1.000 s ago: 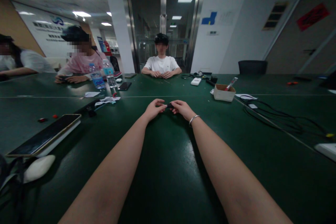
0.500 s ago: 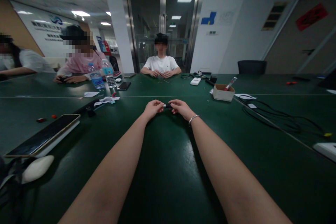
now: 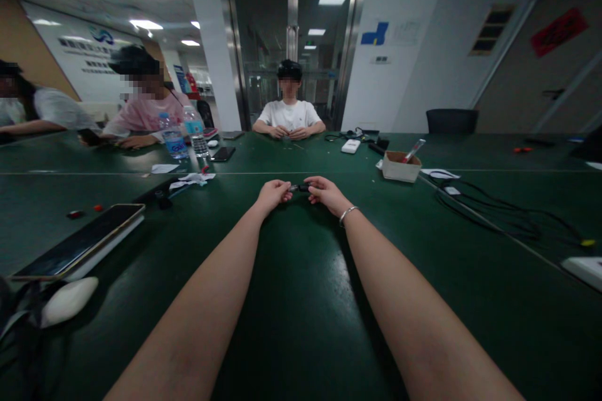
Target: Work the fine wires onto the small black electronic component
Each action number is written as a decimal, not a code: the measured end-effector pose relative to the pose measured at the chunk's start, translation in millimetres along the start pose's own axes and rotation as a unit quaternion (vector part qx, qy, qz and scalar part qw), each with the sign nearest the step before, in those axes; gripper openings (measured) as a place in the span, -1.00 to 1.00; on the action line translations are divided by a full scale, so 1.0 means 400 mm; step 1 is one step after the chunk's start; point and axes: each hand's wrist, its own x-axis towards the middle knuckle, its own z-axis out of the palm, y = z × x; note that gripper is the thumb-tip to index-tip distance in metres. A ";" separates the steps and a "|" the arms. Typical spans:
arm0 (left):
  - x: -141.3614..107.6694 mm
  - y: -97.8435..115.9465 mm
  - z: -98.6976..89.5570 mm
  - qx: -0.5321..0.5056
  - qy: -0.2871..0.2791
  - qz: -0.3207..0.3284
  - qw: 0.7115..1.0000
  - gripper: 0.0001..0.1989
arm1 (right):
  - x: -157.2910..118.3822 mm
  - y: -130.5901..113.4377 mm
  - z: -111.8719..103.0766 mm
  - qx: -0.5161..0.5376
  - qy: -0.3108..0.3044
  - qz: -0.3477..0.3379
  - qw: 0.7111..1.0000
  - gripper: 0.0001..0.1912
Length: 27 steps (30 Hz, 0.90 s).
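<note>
Both arms reach forward over the dark green table (image 3: 301,301). My left hand (image 3: 275,195) pinches a small silvery metal piece (image 3: 293,188) between thumb and fingers. Just to the right, my right hand (image 3: 325,193), with a silver bangle at the wrist, is closed on a small black piece (image 3: 304,187). The two pieces lie end to end in one line between the hands; whether they are joined is too small to tell.
A phone on a white box (image 3: 87,241) and a white mouse (image 3: 70,301) lie at left. Bottles (image 3: 195,131) and papers stand farther off. At right are an open box (image 3: 401,166) and black cables (image 3: 493,203). Three people sit beyond.
My right hand has shifted very slightly right, and a little more of the black piece shows. A person at the left has lifted a dark object off the table.
</note>
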 end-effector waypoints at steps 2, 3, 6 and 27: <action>0.002 -0.002 -0.001 -0.001 0.000 0.003 1.000 -0.84 | 0.001 0.001 -0.002 0.005 0.001 0.000 1.000 -0.77; 0.003 -0.003 -0.002 -0.002 0.000 0.004 1.000 -0.84 | 0.001 0.001 -0.002 0.006 0.002 -0.001 1.000 -0.77; 0.001 -0.001 0.002 0.001 -0.004 0.004 1.000 -0.85 | -0.001 0.000 0.000 0.008 -0.003 -0.003 1.000 -0.78; 0.009 -0.013 0.005 0.070 -0.010 0.011 0.997 -0.80 | 0.000 -0.001 0.001 -0.018 -0.026 0.011 0.999 -0.78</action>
